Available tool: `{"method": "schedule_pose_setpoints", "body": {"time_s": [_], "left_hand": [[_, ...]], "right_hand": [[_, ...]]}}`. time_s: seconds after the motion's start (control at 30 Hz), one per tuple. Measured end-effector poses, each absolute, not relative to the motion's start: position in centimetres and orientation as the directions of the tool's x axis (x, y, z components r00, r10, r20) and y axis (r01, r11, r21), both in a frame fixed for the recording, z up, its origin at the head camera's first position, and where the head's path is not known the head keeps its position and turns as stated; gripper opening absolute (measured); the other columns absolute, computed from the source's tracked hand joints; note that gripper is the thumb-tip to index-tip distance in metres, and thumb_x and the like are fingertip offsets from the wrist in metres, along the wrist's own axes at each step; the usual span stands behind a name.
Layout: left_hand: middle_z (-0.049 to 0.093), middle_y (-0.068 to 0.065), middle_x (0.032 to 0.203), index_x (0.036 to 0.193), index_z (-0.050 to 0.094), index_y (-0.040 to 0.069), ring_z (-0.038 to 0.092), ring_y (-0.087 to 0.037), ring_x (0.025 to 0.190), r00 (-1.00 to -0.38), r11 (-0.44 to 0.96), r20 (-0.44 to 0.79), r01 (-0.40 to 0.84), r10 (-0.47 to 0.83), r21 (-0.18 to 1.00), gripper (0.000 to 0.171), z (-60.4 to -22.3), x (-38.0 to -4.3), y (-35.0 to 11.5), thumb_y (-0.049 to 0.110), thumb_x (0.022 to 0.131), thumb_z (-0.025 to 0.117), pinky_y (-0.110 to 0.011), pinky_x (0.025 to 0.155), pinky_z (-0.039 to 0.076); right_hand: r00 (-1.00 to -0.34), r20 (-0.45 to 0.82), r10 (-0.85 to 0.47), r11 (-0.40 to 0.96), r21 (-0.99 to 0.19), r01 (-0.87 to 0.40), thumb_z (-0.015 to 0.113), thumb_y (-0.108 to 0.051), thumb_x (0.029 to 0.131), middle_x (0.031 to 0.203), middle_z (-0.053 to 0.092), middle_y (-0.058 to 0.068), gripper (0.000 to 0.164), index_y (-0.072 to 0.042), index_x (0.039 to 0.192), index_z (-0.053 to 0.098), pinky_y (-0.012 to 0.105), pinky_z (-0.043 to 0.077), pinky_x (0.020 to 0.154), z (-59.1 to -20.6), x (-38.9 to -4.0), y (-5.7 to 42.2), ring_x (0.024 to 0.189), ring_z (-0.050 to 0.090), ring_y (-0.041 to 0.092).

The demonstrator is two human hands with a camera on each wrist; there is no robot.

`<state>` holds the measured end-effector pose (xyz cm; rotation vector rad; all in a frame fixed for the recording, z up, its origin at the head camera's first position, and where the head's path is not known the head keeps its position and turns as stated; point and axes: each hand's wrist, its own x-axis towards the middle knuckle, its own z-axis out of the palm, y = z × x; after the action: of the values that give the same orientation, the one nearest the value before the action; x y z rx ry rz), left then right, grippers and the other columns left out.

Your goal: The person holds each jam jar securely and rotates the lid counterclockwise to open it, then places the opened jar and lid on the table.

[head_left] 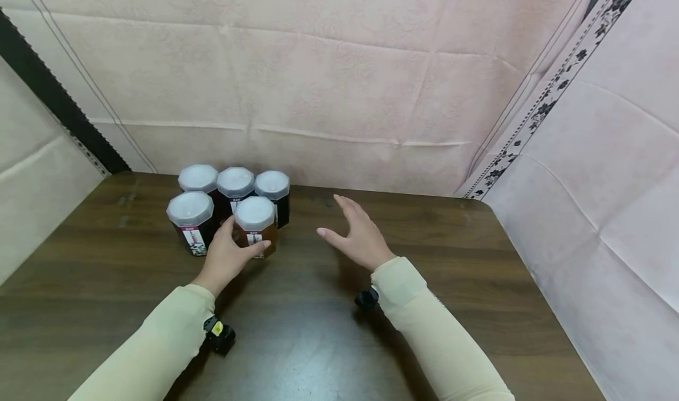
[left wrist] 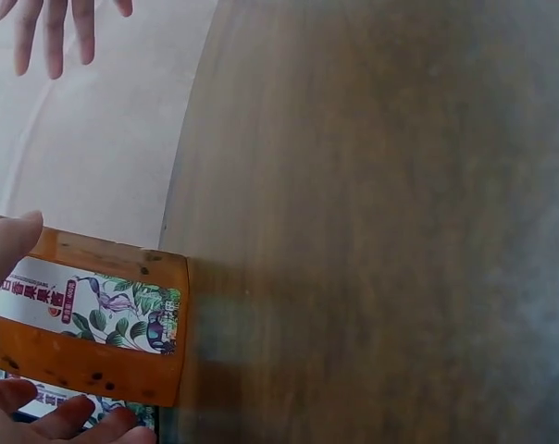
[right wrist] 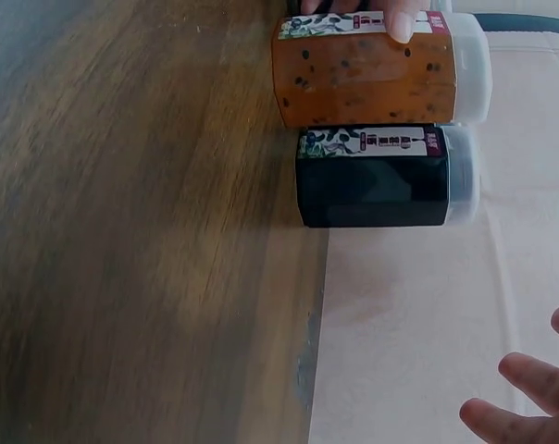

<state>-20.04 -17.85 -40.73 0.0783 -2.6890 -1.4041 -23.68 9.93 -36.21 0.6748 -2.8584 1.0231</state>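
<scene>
My left hand holds an orange jar with a white lid. Its thumb lies across the front of the jar and its fingers along the left side. Dark specks show through the orange contents, and a printed label with leaves faces the left wrist camera. Off to the right, above the table, my right hand holds nothing, its fingers extended and thumb apart. A dark jar with the same kind of label stands close beside the orange one in the right wrist view.
Several dark jars with white lids, among them a front left jar and a back right jar, stand grouped on the brown wooden table. A pale cloth hangs behind the table; another cloth hangs along the right.
</scene>
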Motion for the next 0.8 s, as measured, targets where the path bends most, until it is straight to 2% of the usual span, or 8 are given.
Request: {"method": "schedule_pose_setpoints", "body": {"time_s": [0.27,0.8], "left_hand": [[0.039,-0.024,0.142,0.146,0.028,-0.001,0.037,-0.039,0.130,-0.994,0.536,0.052,-0.005,-0.092,0.844,0.085,-40.7,-20.1,-17.7,0.031,0.083,0.075,-0.057,0.109,0.029],[0.044,-0.023,0.131,0.142,0.032,-0.002,0.043,-0.036,0.115,-0.990,0.488,0.057,-0.015,-0.132,0.872,0.076,-41.2,-20.5,-17.6,0.024,0.084,0.075,-0.051,0.100,0.039]], "right_hand": [[-0.915,0.144,-0.378,0.657,-0.655,-0.374,0.057,-0.060,0.088,0.157,0.028,0.000,0.081,-0.023,0.153,0.026,0.048,0.028,0.113,-36.5,-23.5,9.3,0.143,0.025,0.020],[-0.925,0.106,-0.365,0.624,-0.710,-0.327,0.057,-0.062,0.087,0.157,0.027,-0.002,0.081,-0.026,0.153,0.027,0.047,0.028,0.113,-36.6,-23.3,8.1,0.143,0.026,0.019]]}}
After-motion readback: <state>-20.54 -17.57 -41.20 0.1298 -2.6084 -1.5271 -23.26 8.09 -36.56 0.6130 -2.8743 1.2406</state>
